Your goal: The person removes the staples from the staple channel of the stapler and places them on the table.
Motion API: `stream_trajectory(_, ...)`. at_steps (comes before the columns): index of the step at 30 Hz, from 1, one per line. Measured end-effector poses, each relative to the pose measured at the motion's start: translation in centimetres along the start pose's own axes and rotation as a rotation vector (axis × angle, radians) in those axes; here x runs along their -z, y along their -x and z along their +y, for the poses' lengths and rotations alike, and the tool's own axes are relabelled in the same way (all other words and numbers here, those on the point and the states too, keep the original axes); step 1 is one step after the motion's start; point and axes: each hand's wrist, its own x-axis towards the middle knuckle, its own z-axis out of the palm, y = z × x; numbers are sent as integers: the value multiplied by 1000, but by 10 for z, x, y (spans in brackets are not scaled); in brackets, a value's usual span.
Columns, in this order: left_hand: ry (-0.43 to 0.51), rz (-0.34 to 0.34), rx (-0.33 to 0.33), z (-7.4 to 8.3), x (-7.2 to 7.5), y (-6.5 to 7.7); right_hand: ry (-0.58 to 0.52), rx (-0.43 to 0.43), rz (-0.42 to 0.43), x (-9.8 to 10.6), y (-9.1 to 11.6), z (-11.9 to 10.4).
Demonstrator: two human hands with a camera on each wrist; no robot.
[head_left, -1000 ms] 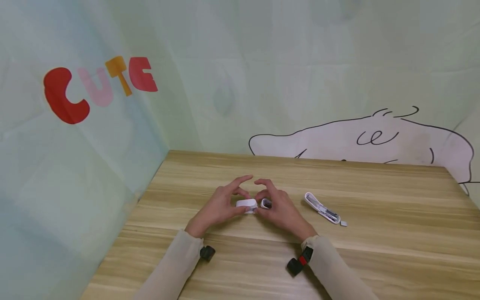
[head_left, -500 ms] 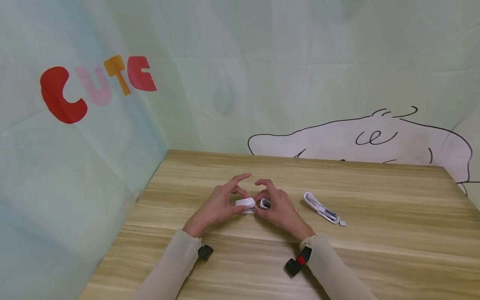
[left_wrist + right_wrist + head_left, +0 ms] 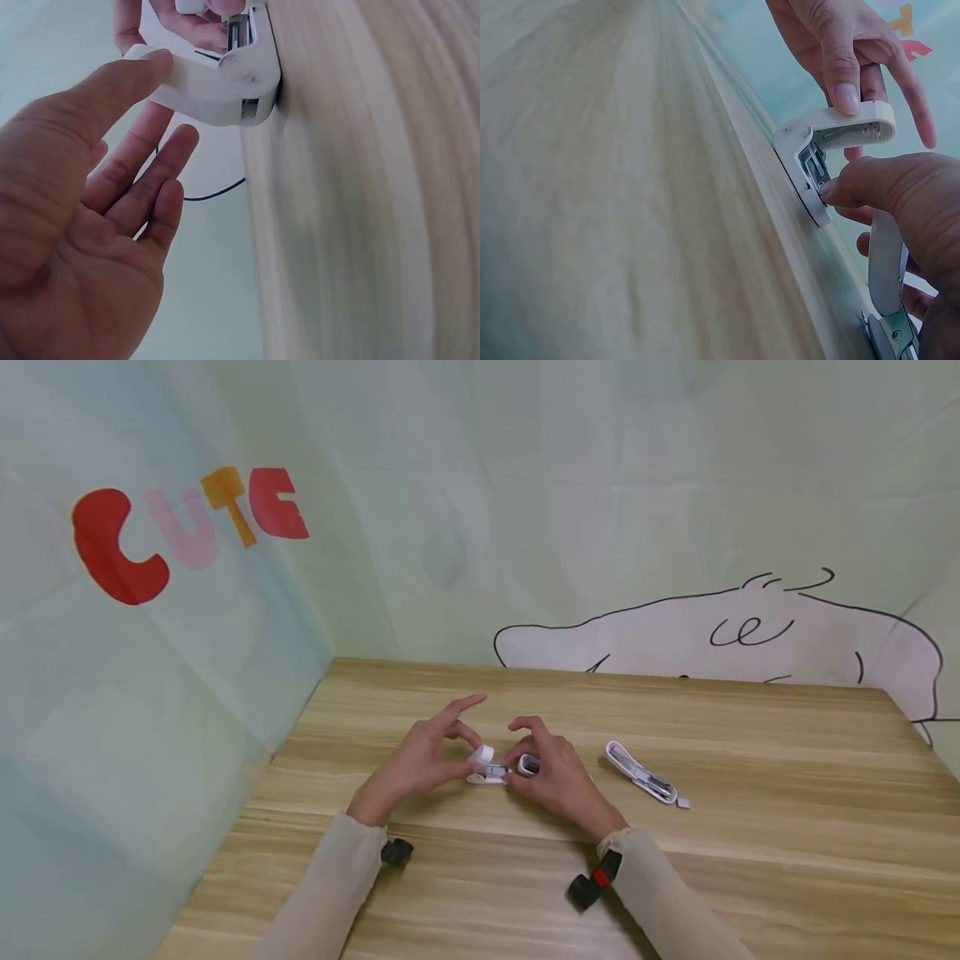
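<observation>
A small white stapler (image 3: 491, 773) stands on the wooden table with its top cover (image 3: 855, 124) swung up, baring the metal staple channel (image 3: 815, 166) and a spring. My left hand (image 3: 422, 760) pinches that cover between thumb and fingers, its index finger held up and away. At the stapler's other end my right hand (image 3: 553, 768) grips the base, the thumb tip at the channel. Below my right palm sits a second white object with a dark inside (image 3: 528, 765), partly hidden by the hand; a pale green part (image 3: 896, 330) shows on it in the right wrist view.
A long, slim white piece with metal inside (image 3: 641, 774) lies on the table (image 3: 750, 860) to the right. Beside its near end is a small grey block (image 3: 683, 803). A printed cloth backdrop (image 3: 420, 527) borders the table at the back and left.
The stapler's cover has swung from lying over the base to standing raised, with my left hand moving left and up. My right hand keeps its place at the base.
</observation>
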Motion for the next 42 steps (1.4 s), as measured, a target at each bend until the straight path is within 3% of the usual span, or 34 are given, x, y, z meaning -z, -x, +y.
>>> stream_trajectory(8,2,-25,80,-3,6,2,4,2,-12,0,-1,1)
stream_trajectory(14,8,-37,104,-1,11,3,-4,-3,-9,1,-1,1)
stream_trajectory(25,-4,-62,114,-10,23,6,7,-3,-11,0,-2,1)
stream_trajectory(32,-32,-109,143,-13,28,9,75,76,-15,1,-1,0)
stream_trajectory(42,-57,-126,112,-16,29,9,149,123,-17,1,2,0)
